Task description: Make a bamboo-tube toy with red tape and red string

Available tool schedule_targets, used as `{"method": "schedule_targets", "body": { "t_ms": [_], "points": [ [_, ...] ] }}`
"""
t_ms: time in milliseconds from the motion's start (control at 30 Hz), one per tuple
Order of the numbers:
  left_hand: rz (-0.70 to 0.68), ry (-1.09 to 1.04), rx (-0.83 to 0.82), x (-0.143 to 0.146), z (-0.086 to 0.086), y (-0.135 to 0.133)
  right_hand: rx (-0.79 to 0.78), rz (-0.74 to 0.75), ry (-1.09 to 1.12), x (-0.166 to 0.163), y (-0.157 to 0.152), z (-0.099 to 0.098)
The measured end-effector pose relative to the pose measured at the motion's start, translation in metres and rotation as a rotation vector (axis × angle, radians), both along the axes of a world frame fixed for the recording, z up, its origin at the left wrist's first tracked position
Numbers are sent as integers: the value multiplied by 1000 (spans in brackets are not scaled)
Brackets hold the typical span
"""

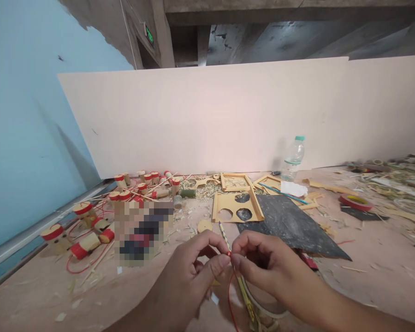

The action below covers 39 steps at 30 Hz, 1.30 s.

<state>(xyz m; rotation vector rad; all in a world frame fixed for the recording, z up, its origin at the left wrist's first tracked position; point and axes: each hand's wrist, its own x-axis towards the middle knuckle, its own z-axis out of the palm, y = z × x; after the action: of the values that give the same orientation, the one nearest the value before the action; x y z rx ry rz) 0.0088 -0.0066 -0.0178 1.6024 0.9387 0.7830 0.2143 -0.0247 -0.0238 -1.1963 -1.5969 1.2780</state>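
Both hands meet low in the middle of the view, over the table (383, 272). The left hand (190, 272) has its thumb and forefinger pinched together, the other fingers curled under. The right hand (266, 267) pinches the same spot from the other side. Between the two sets of fingertips sits the top end of a red wire (228, 295), held against a thin bamboo stick (224, 234) with a dark spiral stripe. The stick rises at a slant above the fingers and runs down below them towards the near edge of the table. The wire hangs from the pinch in a loose curve beside it. Which hand bears the stick itself cannot be told. A pale ring (263, 306) lies partly hidden under the right wrist.

Beyond the hands lies a dark sheet (290, 226), and on its far left corner rests a wooden panel with round holes (237, 207). A small wooden disc (204, 226) lies just beside that panel. Further back are more open wooden frames (234, 181), a white cloth (293, 189) and a clear plastic bottle (293, 157) with a green cap, standing upright against a long pale board (228, 115).

To the left, short bamboo cylinders banded with red tape (83, 210) are strewn among red wires, sticks and shavings, near the blue wall (20, 115). To the right lies a roll of red tape (355, 202), flat on the table, with more scraps behind it.
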Motion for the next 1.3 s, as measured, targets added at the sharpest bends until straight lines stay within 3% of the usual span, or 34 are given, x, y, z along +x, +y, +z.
{"method": "schedule_targets", "body": {
  "t_ms": [433,667,1000,1133,1300],
  "points": [
    [11,33,16,-2,1,2,36,-33,-62,0,-3,3],
    [-8,159,209,-5,5,1,49,-36,-76,3,-3,2],
    [19,128,182,-5,4,3,122,-57,-101,3,-5,1],
    [13,123,108,-6,1,2,76,-39,-50,4,-4,2],
    [16,140,203,-5,5,1,15,-29,23,6,-3,4]
  ]
}}
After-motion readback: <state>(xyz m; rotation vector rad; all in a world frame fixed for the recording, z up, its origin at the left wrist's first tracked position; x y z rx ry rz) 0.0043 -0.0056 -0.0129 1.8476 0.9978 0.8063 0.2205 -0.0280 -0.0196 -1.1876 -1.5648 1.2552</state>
